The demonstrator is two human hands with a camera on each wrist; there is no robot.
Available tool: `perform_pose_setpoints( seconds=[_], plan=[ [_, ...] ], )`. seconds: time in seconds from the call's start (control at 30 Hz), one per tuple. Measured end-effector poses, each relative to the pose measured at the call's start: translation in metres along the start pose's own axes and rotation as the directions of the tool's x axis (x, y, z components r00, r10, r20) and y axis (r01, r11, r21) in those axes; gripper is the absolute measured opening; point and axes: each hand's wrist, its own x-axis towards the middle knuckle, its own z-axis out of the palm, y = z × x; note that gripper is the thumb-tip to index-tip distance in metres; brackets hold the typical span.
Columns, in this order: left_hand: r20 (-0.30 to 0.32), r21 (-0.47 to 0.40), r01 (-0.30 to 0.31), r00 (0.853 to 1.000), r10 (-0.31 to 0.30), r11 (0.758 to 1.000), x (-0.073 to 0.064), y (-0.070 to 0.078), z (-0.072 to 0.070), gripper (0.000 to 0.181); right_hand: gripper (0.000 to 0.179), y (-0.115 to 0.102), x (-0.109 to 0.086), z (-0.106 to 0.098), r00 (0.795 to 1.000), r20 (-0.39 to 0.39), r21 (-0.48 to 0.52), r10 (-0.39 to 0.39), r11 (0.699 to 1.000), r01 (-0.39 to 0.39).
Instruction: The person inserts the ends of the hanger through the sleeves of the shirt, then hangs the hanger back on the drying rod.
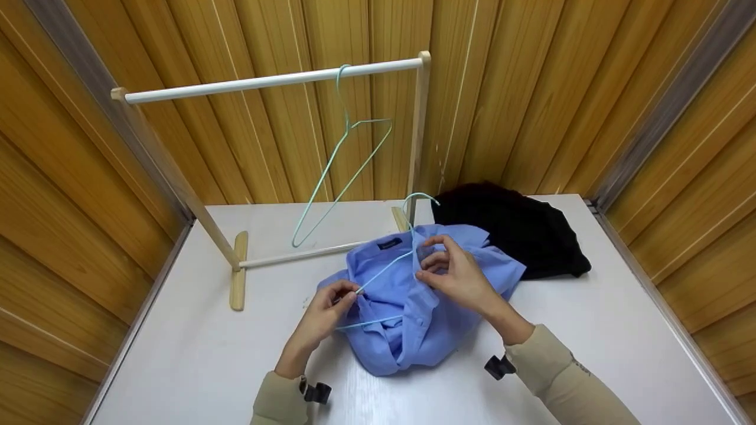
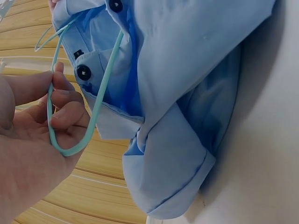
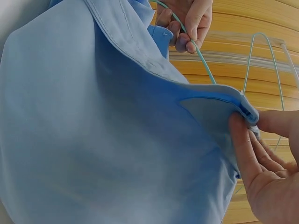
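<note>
Beige right sleeve (image 1: 570,383), lower right of frame: small dark marking (image 1: 582,367), illegible. Blue shirt (image 1: 446,330) at centre; dark neck label (image 1: 389,242), lettering too small to read. Left hand (image 1: 323,310) pinches mint hanger (image 1: 384,271), partly inside shirt; right hand (image 1: 458,277) pinches shirt edge.

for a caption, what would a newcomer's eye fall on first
Probably the blue shirt bunched on the table, left hand pinching a hanger partly inside it, right hand holding the shirt's edge. Next, the second hanger on the rack behind, then the black cloth at back right.
</note>
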Motion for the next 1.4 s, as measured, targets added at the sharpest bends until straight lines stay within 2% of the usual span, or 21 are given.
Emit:
perform_pose_setpoints(
  seconds=[0.13, 0.27, 0.4, 0.53, 0.67, 0.77, 0.9, 1.03, 1.2, 1.4],
  plan=[
    [-0.004, -0.001, -0.003, 1.000, 0.003, 1.000, 0.000, 0.000, 0.000, 0.017, 0.080, 0.001, -0.001, -0.003, 0.999, 0.047, 0.003, 0.019, 1.000, -0.019],
    [-0.003, 0.012, -0.012, 1.000, 0.012, 1.000, 0.000, 0.001, 0.001, 0.016, 0.086, 0.003, 0.000, -0.005, 0.996, 0.087, -0.017, 0.032, 0.999, -0.031],
    [-0.004, 0.017, -0.021, 1.000, 0.021, 1.000, 0.000, 0.002, 0.001, 0.016, 0.079, 0.003, 0.000, -0.006, 0.994, 0.098, -0.048, 0.044, 0.998, -0.039],
    [-0.004, 0.012, -0.028, 1.000, 0.028, 1.000, 0.000, 0.001, 0.001, 0.016, 0.063, 0.002, -0.001, -0.008, 0.994, 0.096, -0.045, 0.046, 0.998, -0.042],
    [-0.008, 0.018, -0.029, 1.000, 0.029, 0.999, 0.000, 0.000, 0.001, 0.015, 0.045, 0.003, -0.001, -0.011, 0.997, 0.056, -0.058, 0.048, 0.997, -0.045],
    [-0.008, 0.030, -0.037, 0.999, 0.037, 0.999, 0.000, 0.000, 0.001, 0.014, 0.036, 0.004, 0.001, -0.013, 1.000, -0.004, -0.146, 0.005, 0.989, -0.006],
    [0.002, 0.048, -0.041, 0.999, 0.041, 0.998, 0.000, 0.000, 0.000, 0.014, 0.025, 0.005, 0.004, -0.015, 0.992, -0.090, -0.283, -0.093, 0.957, 0.064],
    [0.020, 0.058, -0.040, 0.999, 0.039, 0.998, 0.000, 0.001, -0.001, 0.015, 0.019, 0.009, 0.005, -0.017, 0.980, -0.139, -0.327, -0.140, 0.941, 0.088],
    [0.033, 0.056, -0.043, 0.999, 0.041, 0.998, 0.000, 0.001, -0.001, 0.015, 0.018, 0.013, 0.006, -0.018, 0.977, -0.140, -0.317, -0.160, 0.942, 0.109],
    [0.036, 0.056, -0.061, 0.998, 0.059, 0.997, 0.000, 0.002, -0.002, 0.015, 0.017, 0.014, 0.007, -0.020, 0.984, -0.098, -0.317, -0.147, 0.942, 0.109]
  ],
)
